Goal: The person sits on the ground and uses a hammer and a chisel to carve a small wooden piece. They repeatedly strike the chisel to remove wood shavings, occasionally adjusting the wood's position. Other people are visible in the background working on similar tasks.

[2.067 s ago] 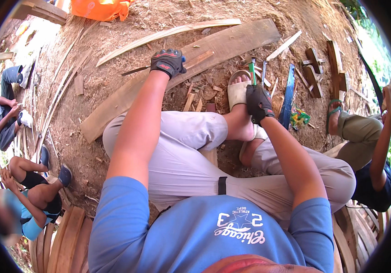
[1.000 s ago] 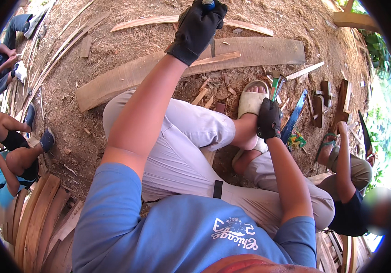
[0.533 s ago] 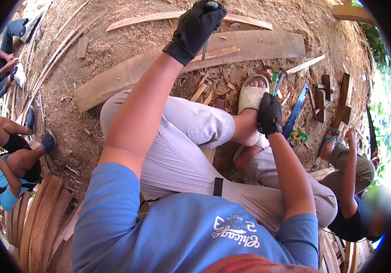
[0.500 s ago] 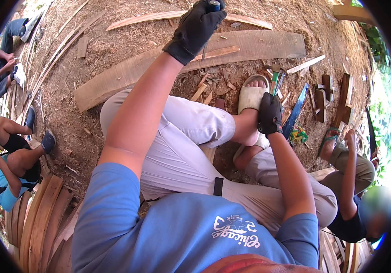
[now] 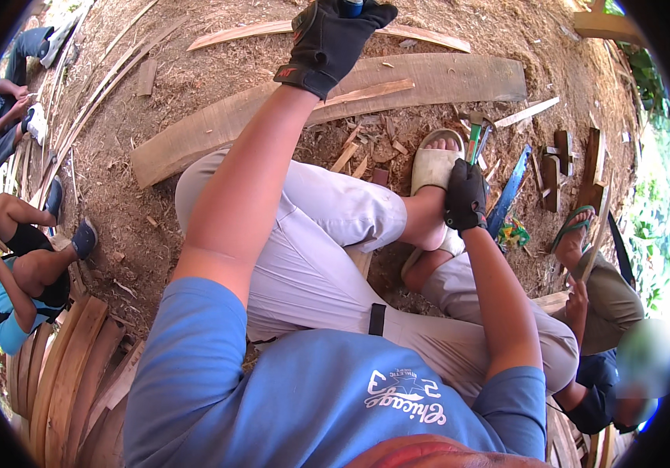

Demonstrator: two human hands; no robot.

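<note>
green-handled hammer, head forward, blue handle

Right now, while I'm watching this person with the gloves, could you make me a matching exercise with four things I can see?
1. Hammer
2. Left hand
3. Wide plank
4. Nearest shirt

A. Lying on the ground
B. Gloved, closed around a blue-ended tool
C. Blue, with white print
D. Green-handled, in the right hand

Pairs: 1-D, 2-B, 3-A, 4-C.

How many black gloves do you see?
2: one on the left hand, near the picture's top edge; one on the right hand, gripping the green-handled hammer. More could be hidden.
</note>
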